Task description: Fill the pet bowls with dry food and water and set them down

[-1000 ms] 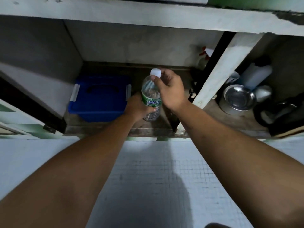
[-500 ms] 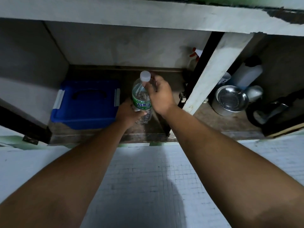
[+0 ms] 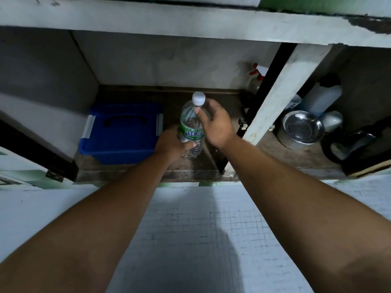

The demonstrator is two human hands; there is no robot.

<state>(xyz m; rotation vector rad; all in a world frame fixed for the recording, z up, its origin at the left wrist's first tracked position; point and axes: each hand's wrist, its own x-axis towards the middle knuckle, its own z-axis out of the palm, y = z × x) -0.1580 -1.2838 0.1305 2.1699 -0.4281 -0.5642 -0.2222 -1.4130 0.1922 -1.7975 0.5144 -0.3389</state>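
Water bottle: I see a clear plastic bottle with a green label, upright in the open cupboard bay, its base low over the dark wooden shelf; I cannot tell if it touches.
White cap: on the bottle's neck.
Left hand: I have it wrapped around the bottle's lower body, at and below the label.
Right hand: loosely curled just right of the bottle, thumb on the shoulder under the cap, fingers half spread behind it.
Blue lidded bin: just left of the bottle, same shelf.
White post: right of the bottle, dividing the bays.
Steel bowl: beyond the post, well right of the bottle.
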